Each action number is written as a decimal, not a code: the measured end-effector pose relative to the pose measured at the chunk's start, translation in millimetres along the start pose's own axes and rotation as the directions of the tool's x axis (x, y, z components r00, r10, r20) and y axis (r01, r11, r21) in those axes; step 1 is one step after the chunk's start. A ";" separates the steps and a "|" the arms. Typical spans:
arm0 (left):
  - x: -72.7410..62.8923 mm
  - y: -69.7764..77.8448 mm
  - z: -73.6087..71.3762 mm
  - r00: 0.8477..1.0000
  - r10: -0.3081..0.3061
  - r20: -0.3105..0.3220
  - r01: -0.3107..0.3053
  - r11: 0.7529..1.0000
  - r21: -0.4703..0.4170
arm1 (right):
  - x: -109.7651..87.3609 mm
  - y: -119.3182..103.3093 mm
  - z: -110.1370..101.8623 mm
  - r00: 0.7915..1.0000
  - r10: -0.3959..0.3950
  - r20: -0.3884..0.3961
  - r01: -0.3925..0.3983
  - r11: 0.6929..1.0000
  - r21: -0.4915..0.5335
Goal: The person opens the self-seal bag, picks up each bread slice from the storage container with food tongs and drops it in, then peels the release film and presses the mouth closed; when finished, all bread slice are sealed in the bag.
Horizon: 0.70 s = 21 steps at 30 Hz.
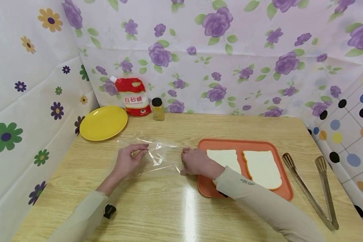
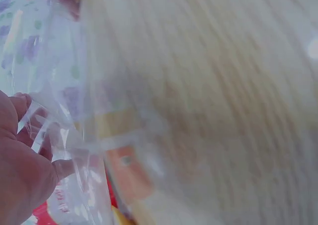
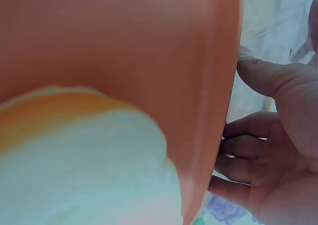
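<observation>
While seemingly spreading clear plastic (image 1: 157,158) near 2 bread slices (image 1: 261,168), pinching it with left hand (image 1: 128,162) — cannot tell grip of right hand (image 1: 198,162) — probably calling next for gently parted edges.

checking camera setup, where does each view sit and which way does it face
Head: head-worn, facing forward and down at clear plastic; left hand, right hand and sleeves show.
Left wrist: worn there, facing plastic; left hand shows.
Right wrist: worn there, facing orange tray and bread; right hand shows.
Head and right wrist share tray, bread.
</observation>
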<state>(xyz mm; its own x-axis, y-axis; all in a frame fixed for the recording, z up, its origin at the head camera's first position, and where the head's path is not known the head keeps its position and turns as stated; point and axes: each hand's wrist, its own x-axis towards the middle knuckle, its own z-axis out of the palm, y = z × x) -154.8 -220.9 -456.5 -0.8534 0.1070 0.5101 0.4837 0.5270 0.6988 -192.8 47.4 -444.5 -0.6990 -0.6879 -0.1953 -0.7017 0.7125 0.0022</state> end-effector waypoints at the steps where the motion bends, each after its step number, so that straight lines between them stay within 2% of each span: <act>1: 0.4 1.7 -0.8 1.000 -0.007 -0.005 0.007 1.000 -0.004 | 0.2 -0.2 -0.1 1.000 -0.001 -0.001 0.001 1.000 0.002; 4: 0.8 4.9 -1.9 1.000 -0.030 0.010 0.030 1.000 -0.003 | 0.0 -0.7 -0.3 1.000 -0.001 0.004 0.001 1.000 -0.003; 9: -1.9 2.5 1.4 0.992 -0.109 0.067 0.111 0.994 -0.017 | -1.9 -0.9 0.7 1.000 0.005 0.026 -0.005 1.000 0.007; 12: -5.1 0.1 4.0 0.988 -0.134 0.079 0.136 0.990 -0.023 | -3.9 -0.8 0.9 1.000 -0.007 0.008 0.007 1.000 0.010; 17: -7.6 -4.0 6.1 0.991 -0.115 0.072 0.115 0.993 -0.004 | -11.5 -0.2 -6.8 0.996 -0.054 -0.073 0.053 0.998 -0.022; 21: -8.2 -6.8 5.4 0.993 -0.101 0.068 0.101 0.995 0.003 | -27.6 4.0 -19.6 0.976 -0.106 -0.190 0.108 0.994 0.000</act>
<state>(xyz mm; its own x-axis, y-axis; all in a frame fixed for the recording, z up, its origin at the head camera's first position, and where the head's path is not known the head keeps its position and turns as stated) -152.1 -220.8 -468.2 -0.9090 0.1102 0.4020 0.3947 0.5379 0.7449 -179.0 66.5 -419.9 -0.6343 -0.7731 -0.0046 -0.7729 0.6342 -0.0190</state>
